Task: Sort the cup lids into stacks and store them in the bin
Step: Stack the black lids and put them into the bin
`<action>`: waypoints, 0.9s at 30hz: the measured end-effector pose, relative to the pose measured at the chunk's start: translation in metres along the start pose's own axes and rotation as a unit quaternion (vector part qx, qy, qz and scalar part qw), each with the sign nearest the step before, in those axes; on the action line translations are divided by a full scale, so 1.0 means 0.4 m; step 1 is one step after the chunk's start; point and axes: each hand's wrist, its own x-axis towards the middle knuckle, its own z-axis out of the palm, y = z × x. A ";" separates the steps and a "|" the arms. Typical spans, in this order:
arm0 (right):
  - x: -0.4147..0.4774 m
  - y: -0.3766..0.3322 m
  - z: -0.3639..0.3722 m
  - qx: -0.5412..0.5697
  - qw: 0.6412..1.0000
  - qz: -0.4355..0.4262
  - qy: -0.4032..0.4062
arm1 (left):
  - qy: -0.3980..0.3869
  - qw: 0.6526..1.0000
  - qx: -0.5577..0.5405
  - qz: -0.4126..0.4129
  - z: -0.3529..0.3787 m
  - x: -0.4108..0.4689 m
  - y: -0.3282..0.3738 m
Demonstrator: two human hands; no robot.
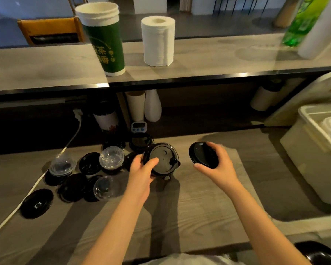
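Note:
My left hand (143, 172) grips a stack of black cup lids (163, 159) held tilted just above the wooden counter, thumb on the top lid. My right hand (217, 165) holds a single black lid (201, 154) to the right of that stack, apart from it. Several more black lids (36, 203) and clear domed lids (111, 157) lie scattered on the counter to the left. The white plastic bin (302, 148) stands at the right edge, with pale lids inside it.
A white power cable (27, 192) runs across the counter's left side. A small digital timer (138, 127) and cups stand at the back under a raised shelf, which carries a green cup stack (103, 41) and a paper towel roll (158, 41).

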 end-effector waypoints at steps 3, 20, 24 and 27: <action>-0.017 0.016 -0.106 -0.031 0.999 -0.005 0.035 | -0.028 0.999 0.025 -0.001 0.093 -0.008 -0.017; -0.102 0.243 -0.723 -0.080 0.975 0.032 0.207 | -0.150 0.984 0.085 -0.043 0.715 -0.123 -0.175; -0.115 0.321 -0.850 -0.052 0.969 0.096 0.222 | -0.145 0.984 0.090 -0.042 0.815 -0.132 -0.218; -0.119 0.377 -0.928 -0.044 0.969 0.160 0.181 | -0.137 0.987 0.078 -0.041 0.875 -0.137 -0.244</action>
